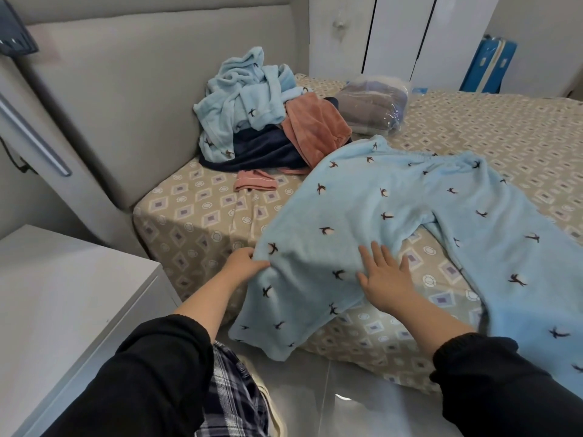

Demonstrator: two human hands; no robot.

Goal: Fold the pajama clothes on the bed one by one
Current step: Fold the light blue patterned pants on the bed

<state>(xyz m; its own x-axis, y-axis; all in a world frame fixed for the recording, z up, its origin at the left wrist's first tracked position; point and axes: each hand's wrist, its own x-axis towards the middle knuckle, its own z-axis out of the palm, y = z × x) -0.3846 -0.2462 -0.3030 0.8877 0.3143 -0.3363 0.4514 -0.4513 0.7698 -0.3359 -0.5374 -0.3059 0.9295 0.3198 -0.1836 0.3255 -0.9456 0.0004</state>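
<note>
Light blue fleece pajama trousers (375,209) with small dark bird prints lie spread over the corner of the bed (202,212), both legs hanging off the edge. My left hand (244,263) grips the outer edge of the left leg. My right hand (386,275) lies flat on the same leg with fingers spread. Near the headboard sits a pile of unfolded clothes: a light blue top (239,99), a navy piece (262,149) and a salmon pink piece (315,124).
A clear plastic bag of folded fabric (375,105) lies behind the pile. A white bedside cabinet (63,294) stands at the left, a padded headboard (132,83) behind. White wardrobe doors (394,36) and a blue case (489,64) are at the far side.
</note>
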